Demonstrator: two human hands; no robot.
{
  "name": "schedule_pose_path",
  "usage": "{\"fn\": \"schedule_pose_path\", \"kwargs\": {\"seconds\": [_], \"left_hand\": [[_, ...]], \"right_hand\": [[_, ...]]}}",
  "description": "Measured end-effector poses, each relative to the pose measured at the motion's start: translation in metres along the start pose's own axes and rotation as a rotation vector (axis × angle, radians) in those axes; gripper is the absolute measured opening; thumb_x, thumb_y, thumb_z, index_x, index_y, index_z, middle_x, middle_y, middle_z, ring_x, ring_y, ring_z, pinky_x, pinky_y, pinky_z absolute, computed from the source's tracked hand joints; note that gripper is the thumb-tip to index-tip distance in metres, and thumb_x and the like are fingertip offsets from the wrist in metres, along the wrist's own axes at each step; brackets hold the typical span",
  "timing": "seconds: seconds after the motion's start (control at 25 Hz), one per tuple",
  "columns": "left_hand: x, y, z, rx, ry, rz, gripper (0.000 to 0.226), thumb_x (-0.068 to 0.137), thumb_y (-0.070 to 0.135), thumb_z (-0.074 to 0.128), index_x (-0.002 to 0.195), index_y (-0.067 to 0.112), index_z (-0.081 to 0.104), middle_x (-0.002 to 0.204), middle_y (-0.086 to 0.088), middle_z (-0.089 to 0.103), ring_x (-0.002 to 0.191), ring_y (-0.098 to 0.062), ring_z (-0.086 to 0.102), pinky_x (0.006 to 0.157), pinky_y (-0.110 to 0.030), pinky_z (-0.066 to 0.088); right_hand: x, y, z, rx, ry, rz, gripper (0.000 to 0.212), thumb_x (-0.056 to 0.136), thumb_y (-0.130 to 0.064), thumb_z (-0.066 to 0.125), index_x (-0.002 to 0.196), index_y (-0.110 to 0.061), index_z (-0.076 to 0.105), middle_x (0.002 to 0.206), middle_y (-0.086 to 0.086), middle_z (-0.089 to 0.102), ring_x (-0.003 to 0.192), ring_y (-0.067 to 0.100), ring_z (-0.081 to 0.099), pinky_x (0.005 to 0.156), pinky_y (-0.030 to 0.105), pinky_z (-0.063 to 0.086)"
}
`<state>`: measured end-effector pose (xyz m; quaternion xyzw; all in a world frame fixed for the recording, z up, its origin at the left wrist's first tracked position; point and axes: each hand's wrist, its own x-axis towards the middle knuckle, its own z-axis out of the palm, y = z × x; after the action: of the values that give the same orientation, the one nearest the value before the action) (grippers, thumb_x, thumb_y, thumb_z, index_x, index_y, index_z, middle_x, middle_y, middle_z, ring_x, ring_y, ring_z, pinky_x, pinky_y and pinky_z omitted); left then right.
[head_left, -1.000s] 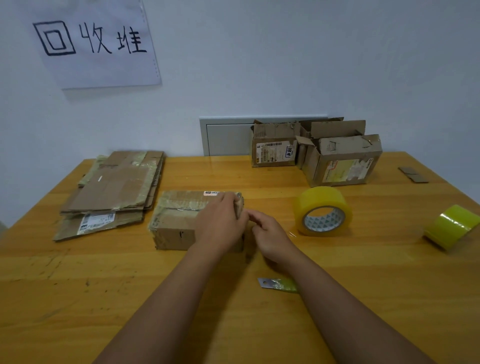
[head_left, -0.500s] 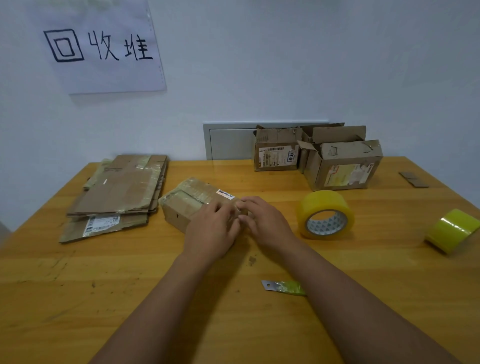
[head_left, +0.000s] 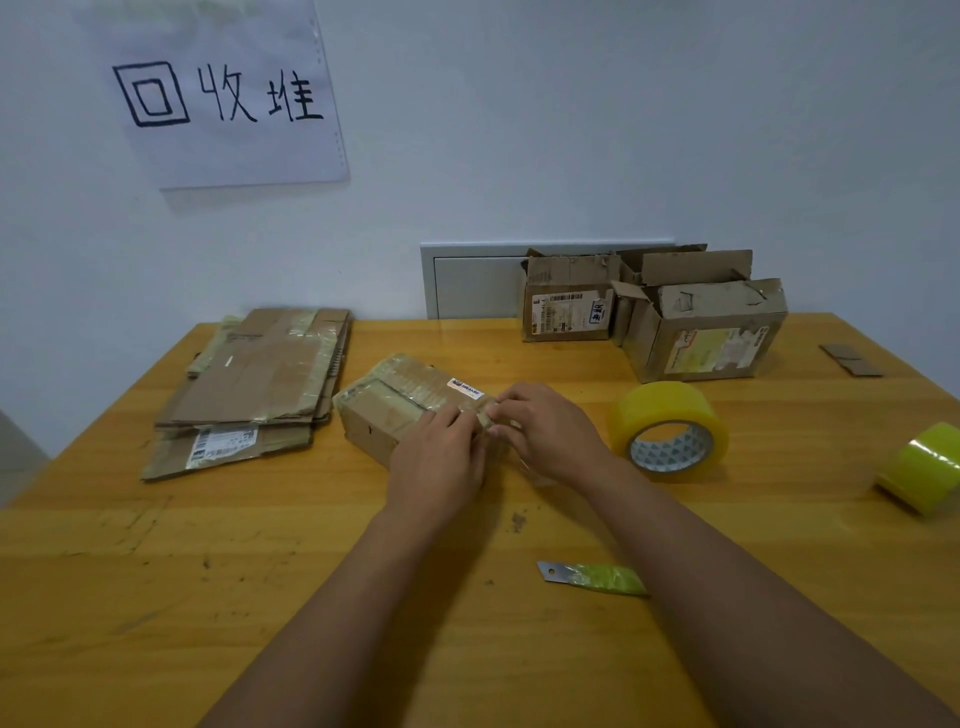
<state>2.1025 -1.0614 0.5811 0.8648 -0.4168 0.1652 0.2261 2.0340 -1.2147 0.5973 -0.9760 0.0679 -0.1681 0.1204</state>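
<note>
box (head_left: 387, 415) sits mid-surface (head_left: 311, 571); our left hand (head_left: 436, 462) grips its near end, right hand (head_left: 550, 431) seems to pinch the tape (head_left: 410, 387) there; we brace firm, peel low and slow.

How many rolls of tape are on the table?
2. A yellow roll stands just right of the right hand, which works on the box. A greener roll lies far right, partly cut off. More could hide behind the far boxes.
</note>
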Motion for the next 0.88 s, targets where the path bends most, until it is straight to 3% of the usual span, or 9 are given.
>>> {"fn": "schedule_pose_path", "kwargs": {"seconds": [0.36,0.52,0.72,0.88], "left_hand": [[-0.0015,-0.0005,0.003,-0.023,0.023,0.023,0.02,0.098,0.032,0.056,0.092,0.014,0.063,0.089,0.0,0.057,0.081,-0.019,0.051,0.062,-0.029,0.036],[-0.0011,0.0004,0.0056,-0.051,0.057,0.02,0.012,0.091,0.018,0.062,0.081,0.011,0.063,0.081,-0.001,0.056,0.074,-0.023,0.051,0.057,-0.03,0.032],[-0.002,-0.0031,0.0076,-0.074,0.059,0.003,0.018,0.093,0.03,0.061,0.086,0.014,0.063,0.085,0.001,0.055,0.076,-0.018,0.05,0.058,-0.03,0.037],[-0.001,0.0006,0.0087,-0.073,0.057,-0.019,0.015,0.093,0.023,0.06,0.084,0.012,0.064,0.083,0.001,0.055,0.074,-0.018,0.047,0.055,-0.031,0.033]], "right_hand": [[0.0024,0.0014,-0.0028,0.025,-0.042,-0.007,0.028,0.097,-0.031,0.056,0.12,-0.019,0.067,0.118,-0.001,0.059,0.111,0.018,0.051,0.081,0.031,0.045],[0.0034,0.0,-0.0033,0.019,-0.03,-0.005,0.025,0.097,-0.027,0.057,0.115,-0.016,0.069,0.113,0.0,0.06,0.106,0.021,0.054,0.077,0.031,0.045],[0.0044,-0.0005,-0.0077,0.013,-0.065,0.007,0.027,0.098,-0.03,0.055,0.119,-0.019,0.068,0.119,-0.001,0.059,0.109,0.02,0.053,0.079,0.03,0.044],[0.0029,-0.0043,-0.0053,0.017,-0.055,0.043,0.027,0.099,-0.029,0.053,0.12,-0.02,0.067,0.12,-0.002,0.058,0.111,0.02,0.053,0.076,0.028,0.04]]}}
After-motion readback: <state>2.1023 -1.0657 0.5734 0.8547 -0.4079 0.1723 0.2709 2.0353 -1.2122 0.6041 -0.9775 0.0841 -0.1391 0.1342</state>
